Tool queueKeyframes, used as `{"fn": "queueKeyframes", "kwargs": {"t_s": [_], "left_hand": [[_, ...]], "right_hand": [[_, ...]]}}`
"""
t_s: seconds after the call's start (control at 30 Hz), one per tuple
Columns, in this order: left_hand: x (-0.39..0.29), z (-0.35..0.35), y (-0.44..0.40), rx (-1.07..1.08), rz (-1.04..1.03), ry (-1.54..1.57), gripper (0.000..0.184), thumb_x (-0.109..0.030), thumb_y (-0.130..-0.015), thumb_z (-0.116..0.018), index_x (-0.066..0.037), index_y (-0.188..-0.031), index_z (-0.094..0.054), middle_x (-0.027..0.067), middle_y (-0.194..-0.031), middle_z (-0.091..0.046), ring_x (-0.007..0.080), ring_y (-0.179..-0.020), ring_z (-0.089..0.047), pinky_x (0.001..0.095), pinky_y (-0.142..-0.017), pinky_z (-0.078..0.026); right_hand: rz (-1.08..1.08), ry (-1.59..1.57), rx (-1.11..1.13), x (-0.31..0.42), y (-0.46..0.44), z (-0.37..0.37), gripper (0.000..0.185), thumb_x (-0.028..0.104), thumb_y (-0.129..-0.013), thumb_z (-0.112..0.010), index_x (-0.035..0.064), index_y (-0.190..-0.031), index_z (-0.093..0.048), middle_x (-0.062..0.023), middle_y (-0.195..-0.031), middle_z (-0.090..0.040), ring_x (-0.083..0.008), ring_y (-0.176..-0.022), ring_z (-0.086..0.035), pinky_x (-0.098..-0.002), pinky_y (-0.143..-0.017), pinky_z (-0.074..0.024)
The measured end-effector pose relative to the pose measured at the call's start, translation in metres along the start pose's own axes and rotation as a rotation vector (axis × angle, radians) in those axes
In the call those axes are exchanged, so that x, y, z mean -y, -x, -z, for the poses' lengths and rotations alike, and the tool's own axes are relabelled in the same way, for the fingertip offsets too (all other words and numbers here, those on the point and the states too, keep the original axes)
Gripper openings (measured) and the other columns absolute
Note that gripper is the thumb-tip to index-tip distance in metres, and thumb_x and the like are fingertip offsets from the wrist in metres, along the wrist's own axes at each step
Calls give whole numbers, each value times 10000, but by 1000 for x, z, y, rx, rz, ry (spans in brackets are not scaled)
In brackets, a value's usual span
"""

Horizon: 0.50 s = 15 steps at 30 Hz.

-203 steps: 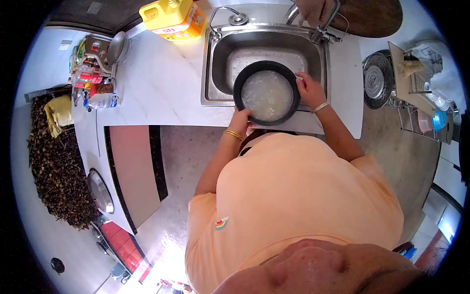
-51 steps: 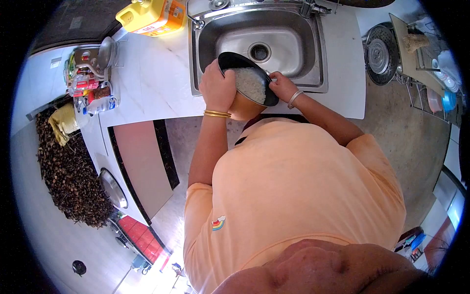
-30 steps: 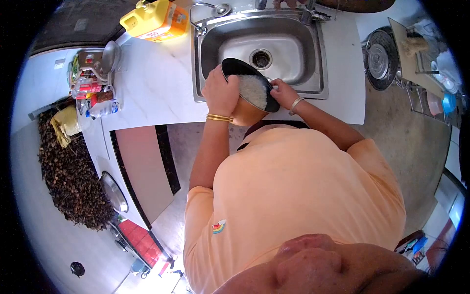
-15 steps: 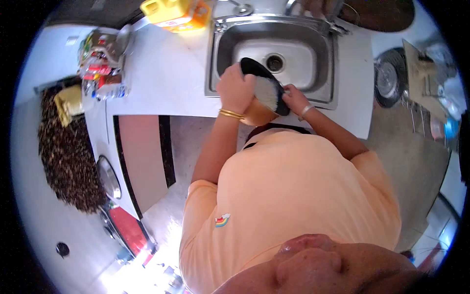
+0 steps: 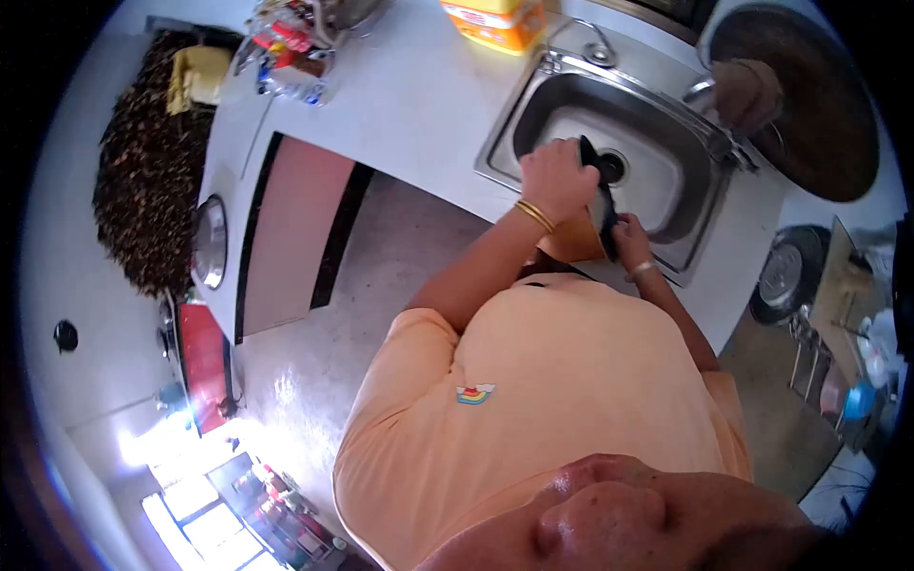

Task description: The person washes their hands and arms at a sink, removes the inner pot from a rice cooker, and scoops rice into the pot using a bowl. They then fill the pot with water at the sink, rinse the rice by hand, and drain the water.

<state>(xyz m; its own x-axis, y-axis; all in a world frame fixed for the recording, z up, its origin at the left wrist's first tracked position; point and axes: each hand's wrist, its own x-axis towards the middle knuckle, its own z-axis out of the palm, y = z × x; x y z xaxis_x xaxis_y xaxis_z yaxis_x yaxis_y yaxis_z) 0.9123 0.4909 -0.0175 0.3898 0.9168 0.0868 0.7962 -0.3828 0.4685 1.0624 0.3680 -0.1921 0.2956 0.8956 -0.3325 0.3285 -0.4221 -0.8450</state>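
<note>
A rice cooker inner pot [image 5: 574, 240], copper-coloured outside and black inside, is tilted on its side over the front edge of the steel sink [image 5: 505, 143]. My left hand [image 5: 560, 179] is closed on its upper rim, and the wrist carries gold bangles. On the other side, the fingers of my right hand [image 5: 630, 244] are closed on the pot's rim. A little white content shows inside the pot. Most of the pot's inside is hidden by its tilt and my left hand. The sink drain lies just beyond the rim.
A yellow-orange jug [image 5: 495, 24] stands behind the sink on the white counter [image 5: 409, 105]. The tap [image 5: 733, 147] is at the sink's back right, near a large round dark lid [image 5: 800, 100]. Bottles and packets [image 5: 295, 57] crowd the counter's left. Pans [image 5: 790, 271] stand at right.
My view has turned, so the sink and counter appear rotated. The pot is tipped further onto its side, and less of the white grains inside shows. Both hands still hold it.
</note>
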Motion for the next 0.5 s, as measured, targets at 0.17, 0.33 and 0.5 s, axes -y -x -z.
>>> {"fn": "queueKeyframes", "kwargs": {"t_s": [0.17, 0.33, 0.5], "left_hand": [[1, -5, -2, 19, -53, 46, 290, -255, -758, -497, -23, -900, -596, 211, -928, -622, 396, -902, -586, 520, -795, -452], [3, -10, -1, -67, -89, 20, 286, -253, -760, -501, -31, -916, -593, 197, -944, -623, 387, -903, -585, 515, -783, -451], [2, 13, 6, 89, 87, 57, 386, -300, -662, -608, 27, -867, -627, 241, -912, -626, 391, -884, -609, 475, -808, -478]], "right_hand": [[17, -59, -43, -22, -4, -3, 368, 182, -812, -551, 28, -1145, -532, -213, -809, -655, -362, -769, -647, -422, -712, -498], [-114, -89, 10, -15, -1, -1, 417, 218, -813, -541, -2, -1167, -522, -234, -878, -650, -358, -810, -636, -406, -755, -488], [-48, -485, 11, -2, 10, 3, 374, 225, -850, -528, -51, -1097, -584, -201, -1031, -617, -267, -950, -573, -367, -871, -438]]}}
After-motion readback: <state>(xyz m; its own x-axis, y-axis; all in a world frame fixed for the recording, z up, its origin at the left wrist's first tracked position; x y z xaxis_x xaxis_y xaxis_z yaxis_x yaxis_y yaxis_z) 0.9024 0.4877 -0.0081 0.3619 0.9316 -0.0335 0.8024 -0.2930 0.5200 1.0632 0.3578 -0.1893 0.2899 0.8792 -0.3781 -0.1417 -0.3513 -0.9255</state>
